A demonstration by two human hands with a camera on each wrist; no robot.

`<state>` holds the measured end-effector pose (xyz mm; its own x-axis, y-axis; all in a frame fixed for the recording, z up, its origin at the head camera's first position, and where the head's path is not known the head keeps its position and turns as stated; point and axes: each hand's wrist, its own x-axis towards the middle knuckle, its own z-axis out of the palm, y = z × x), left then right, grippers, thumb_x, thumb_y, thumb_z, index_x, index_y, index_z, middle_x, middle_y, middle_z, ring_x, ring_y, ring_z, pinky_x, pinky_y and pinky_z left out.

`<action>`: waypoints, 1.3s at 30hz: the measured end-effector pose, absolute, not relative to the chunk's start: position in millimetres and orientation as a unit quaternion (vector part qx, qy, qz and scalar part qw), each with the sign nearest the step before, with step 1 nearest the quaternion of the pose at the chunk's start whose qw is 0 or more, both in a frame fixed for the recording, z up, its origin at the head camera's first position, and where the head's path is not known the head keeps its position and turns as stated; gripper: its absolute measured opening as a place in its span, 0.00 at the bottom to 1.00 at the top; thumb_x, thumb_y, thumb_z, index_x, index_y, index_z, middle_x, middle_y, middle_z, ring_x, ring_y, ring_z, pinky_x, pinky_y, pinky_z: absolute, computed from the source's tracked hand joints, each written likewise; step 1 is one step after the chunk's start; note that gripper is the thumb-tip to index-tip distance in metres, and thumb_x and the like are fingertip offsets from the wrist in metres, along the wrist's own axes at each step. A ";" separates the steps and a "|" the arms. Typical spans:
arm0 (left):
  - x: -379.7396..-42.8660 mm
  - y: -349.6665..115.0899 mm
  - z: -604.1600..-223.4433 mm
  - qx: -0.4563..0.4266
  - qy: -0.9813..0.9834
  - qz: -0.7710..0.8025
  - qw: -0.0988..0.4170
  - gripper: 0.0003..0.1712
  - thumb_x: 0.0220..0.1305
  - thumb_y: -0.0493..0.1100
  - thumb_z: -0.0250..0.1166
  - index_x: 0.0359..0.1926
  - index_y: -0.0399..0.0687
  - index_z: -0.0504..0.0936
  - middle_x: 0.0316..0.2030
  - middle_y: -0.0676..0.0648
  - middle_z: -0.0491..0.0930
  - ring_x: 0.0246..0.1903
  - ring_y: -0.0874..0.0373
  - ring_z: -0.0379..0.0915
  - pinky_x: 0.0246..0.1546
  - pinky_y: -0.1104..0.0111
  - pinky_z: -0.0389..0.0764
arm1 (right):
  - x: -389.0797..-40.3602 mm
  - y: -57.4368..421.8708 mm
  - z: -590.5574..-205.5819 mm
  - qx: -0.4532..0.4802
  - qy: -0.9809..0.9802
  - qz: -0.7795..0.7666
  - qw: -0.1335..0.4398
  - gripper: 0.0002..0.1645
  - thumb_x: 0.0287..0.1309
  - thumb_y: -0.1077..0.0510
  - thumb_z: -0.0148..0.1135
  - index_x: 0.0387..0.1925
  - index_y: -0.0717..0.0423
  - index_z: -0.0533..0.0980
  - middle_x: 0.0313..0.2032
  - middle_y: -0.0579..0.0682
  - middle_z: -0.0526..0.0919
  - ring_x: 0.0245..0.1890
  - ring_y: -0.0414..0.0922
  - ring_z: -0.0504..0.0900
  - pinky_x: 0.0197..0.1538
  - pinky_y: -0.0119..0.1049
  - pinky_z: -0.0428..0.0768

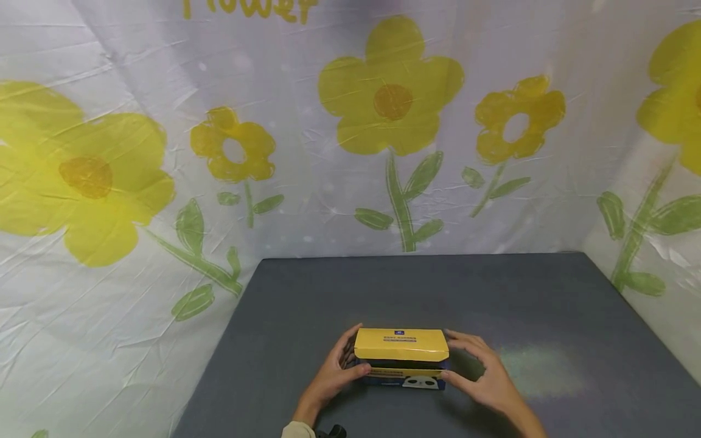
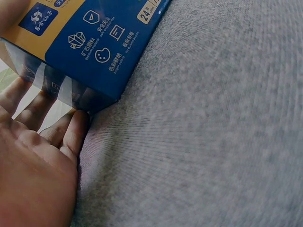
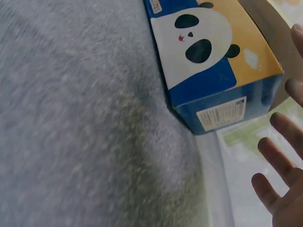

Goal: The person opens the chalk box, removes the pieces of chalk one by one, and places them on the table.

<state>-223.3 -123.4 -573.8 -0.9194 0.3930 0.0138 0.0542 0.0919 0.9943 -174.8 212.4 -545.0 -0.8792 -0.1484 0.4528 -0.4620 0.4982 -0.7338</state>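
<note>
A yellow and blue cardboard box (image 1: 405, 382) with a panda face on its front lies on the dark table, its yellow lid (image 1: 402, 344) raised above a dark gap. My left hand (image 1: 335, 372) holds the box's left end, thumb at the front corner. In the left wrist view the fingertips (image 2: 75, 125) reach against the blue end panel. At the other end is my right hand (image 1: 484, 376), its thumb at the front corner and forefinger near the lid's back corner. The right wrist view shows its remaining fingers spread beside the barcode end. The box's contents are hidden.
The grey table (image 1: 306, 292) extends behind and beside the box. A pale curtain (image 1: 296, 201) printed with yellow flowers hangs behind the table and along its sides. A small black object (image 1: 335, 431) shows by the left sleeve.
</note>
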 end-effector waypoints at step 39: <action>-222.7 -127.9 -578.3 0.177 0.707 0.672 0.132 0.46 0.66 0.46 0.71 0.79 0.59 0.57 0.72 0.42 0.68 0.70 0.48 0.65 0.64 0.70 0.69 | -257.3 195.3 -539.6 0.178 -0.831 0.508 0.140 0.25 0.64 0.59 0.69 0.62 0.50 0.77 0.63 0.56 0.78 0.52 0.44 0.78 0.51 0.45 0.79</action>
